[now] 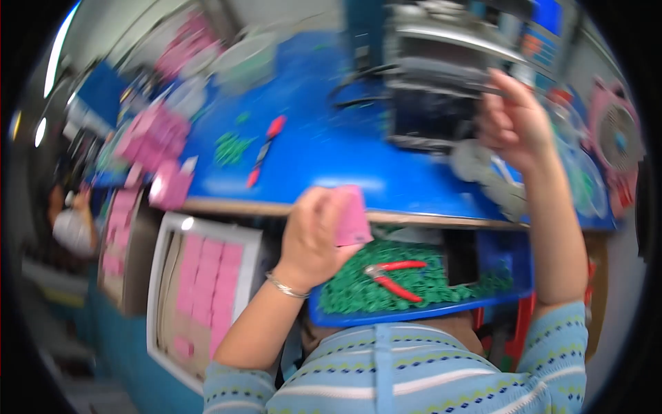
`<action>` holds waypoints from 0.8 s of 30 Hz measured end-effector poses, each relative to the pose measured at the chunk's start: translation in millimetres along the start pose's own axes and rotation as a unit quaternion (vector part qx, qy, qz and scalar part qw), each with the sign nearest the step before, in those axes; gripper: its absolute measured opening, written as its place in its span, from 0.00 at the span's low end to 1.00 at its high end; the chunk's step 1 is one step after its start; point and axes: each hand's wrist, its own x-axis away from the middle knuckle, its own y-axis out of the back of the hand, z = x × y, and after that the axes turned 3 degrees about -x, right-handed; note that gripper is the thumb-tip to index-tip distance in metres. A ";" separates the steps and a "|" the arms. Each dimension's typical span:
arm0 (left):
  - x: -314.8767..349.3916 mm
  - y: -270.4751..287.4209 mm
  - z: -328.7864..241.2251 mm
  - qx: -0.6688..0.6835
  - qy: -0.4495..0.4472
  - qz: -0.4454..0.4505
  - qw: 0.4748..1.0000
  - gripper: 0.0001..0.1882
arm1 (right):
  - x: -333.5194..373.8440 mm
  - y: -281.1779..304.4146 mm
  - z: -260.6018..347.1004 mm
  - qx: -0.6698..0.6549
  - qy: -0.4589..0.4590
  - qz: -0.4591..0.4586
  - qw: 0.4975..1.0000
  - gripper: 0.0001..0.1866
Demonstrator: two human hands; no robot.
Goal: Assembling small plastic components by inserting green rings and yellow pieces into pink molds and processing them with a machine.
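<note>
In my left hand is a pink plastic block-shaped piece, gripped above the near edge of the blue tabletop. My right hand is raised at the right side of a dark machine; its index finger stretches up and the others bend loosely, with nothing visible in them. Blur hides whether it touches the machine. Below my left hand lies a blue tray of small green pieces. Red-handled pliers rest on those pieces.
A red-and-black pen-shaped tool and a small green heap lie on the blue table. At left are pink pieces and a white-rimmed box with pink blocks. A pink fan stands far right. Another person is at far left.
</note>
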 end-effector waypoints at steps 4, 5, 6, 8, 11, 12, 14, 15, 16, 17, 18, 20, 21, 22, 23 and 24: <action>80.9 42.7 39.3 -0.169 0.022 0.005 0.985 0.36 | -2.3 -8.0 -4.1 -0.017 0.028 -0.059 0.998 0.23; 96.4 55.8 49.9 -0.218 0.092 0.016 0.971 0.36 | -1.9 -3.1 -2.2 -0.015 0.031 -0.058 0.998 0.23; 113.5 73.0 65.2 -0.252 0.179 0.042 0.950 0.37 | -3.0 -2.7 -3.8 -0.019 0.025 -0.078 0.996 0.22; 157.6 119.7 93.9 -0.310 0.323 0.055 0.892 0.39 | -7.3 1.8 -6.6 -0.013 0.028 -0.068 0.997 0.21; 237.2 188.5 121.4 -0.422 0.448 0.034 0.788 0.41 | -6.7 12.9 -3.8 0.003 0.032 -0.052 0.998 0.20; 260.2 211.9 121.1 -0.424 0.501 0.037 0.753 0.42 | -7.9 24.0 -2.4 0.003 0.024 -0.038 0.999 0.19; 295.6 245.7 114.2 -0.427 0.555 0.040 0.713 0.43 | -10.4 41.5 -2.7 0.013 0.029 -0.024 0.999 0.19; 306.6 253.4 111.0 -0.389 0.611 0.098 0.683 0.43 | -6.3 39.5 0.8 0.027 0.047 -0.045 0.998 0.18; 317.2 256.6 110.6 -0.347 0.661 0.155 0.647 0.44 | -3.2 39.3 4.4 0.039 0.053 -0.072 0.995 0.18; 322.4 257.6 105.7 -0.349 0.664 0.156 0.642 0.44 | -3.8 39.9 3.1 0.047 0.055 -0.095 0.993 0.18; 327.3 256.6 101.7 -0.328 0.673 0.176 0.639 0.44 | -4.5 38.4 2.0 0.046 0.052 -0.093 0.993 0.18; 333.8 251.4 97.4 -0.309 0.684 0.197 0.631 0.44 | -6.3 32.9 -0.7 0.037 0.066 -0.122 0.990 0.18; 335.9 246.9 97.5 -0.290 0.691 0.173 0.639 0.45 | -7.4 27.1 -3.2 0.035 0.063 -0.120 0.990 0.18; 339.4 245.3 97.6 -0.272 0.697 0.149 0.647 0.45 | -8.1 18.8 -6.0 0.034 0.067 -0.131 0.989 0.18; 344.5 243.6 99.5 -0.271 0.697 0.148 0.647 0.45 | -7.7 12.5 -6.6 0.035 0.072 -0.144 0.986 0.18; 348.9 242.4 101.1 -0.211 0.728 0.099 0.645 0.48 | -8.3 18.4 -6.6 0.036 0.073 -0.144 0.986 0.18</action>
